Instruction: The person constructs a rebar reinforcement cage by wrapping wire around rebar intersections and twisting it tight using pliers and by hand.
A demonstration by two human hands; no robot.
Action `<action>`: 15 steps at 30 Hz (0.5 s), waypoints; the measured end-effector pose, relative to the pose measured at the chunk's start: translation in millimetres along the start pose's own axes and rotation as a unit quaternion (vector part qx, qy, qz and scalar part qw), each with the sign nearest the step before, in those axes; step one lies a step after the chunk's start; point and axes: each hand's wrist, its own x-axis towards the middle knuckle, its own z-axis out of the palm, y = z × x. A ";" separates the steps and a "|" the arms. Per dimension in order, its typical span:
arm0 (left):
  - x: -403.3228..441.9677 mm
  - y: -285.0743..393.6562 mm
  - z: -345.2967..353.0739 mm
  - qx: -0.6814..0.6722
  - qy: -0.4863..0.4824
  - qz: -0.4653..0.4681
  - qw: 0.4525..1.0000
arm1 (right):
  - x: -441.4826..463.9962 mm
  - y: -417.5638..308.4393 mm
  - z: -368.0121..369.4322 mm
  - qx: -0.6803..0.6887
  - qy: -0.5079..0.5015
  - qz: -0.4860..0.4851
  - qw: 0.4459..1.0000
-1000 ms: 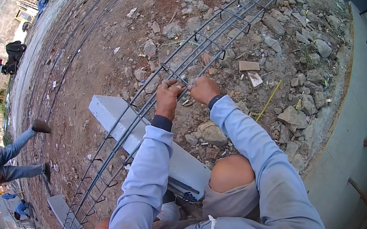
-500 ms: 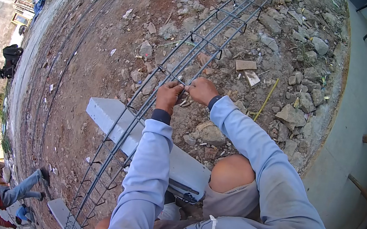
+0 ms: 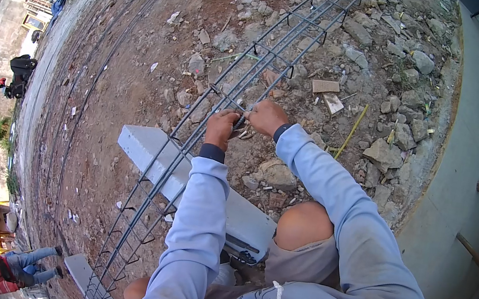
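A long rebar cage (image 3: 244, 79) of dark bars and square stirrups runs diagonally from the upper right to the lower left. My left hand (image 3: 222, 128) is closed around a bar at the cage's near side, beside a stirrup. Close by on its right, my right hand (image 3: 268, 118) pinches at the corner of that stirrup; whatever lies between its fingertips is too small to name. Under the cage, a grey concrete block (image 3: 242, 215) lies across the ground in front of my knee. The undersides of both hands are hidden.
Broken stones (image 3: 382, 153) and rubble cover the ground at right, beside a concrete slab (image 3: 455, 175). Loose long bars (image 3: 100, 54) lie at left. A second block (image 3: 85, 278) supports the cage's lower end. Another person (image 3: 17, 268) is at lower left; a motorcycle (image 3: 20, 75) stands behind.
My view has shifted slightly, moving the scene a little to the right. Both hands stay at the same stirrup. The person at lower left has changed position, and a yellow object there shows more fully.
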 end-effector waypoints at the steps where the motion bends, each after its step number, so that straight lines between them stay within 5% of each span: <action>1: -0.5 -0.9 -0.8 -0.009 0.000 0.001 1.000 | -0.3 -0.1 -0.1 0.000 0.001 -0.002 1.000; 3: 0.8 -4.5 -4.0 -0.023 0.000 0.005 1.000 | -1.8 -1.7 -1.5 0.003 0.002 -0.005 1.000; 6: 13.1 -22.8 -8.9 0.007 -0.004 0.140 0.990 | -3.2 -1.1 -1.1 0.017 0.009 -0.005 1.000; 9: 10.4 -25.0 3.6 0.147 0.111 0.237 0.954 | 0.4 3.0 10.0 0.036 0.030 -0.002 0.999; 15: -26.0 -4.0 28.4 0.219 0.196 0.274 0.916 | -5.2 0.5 10.8 0.048 0.066 -0.006 0.997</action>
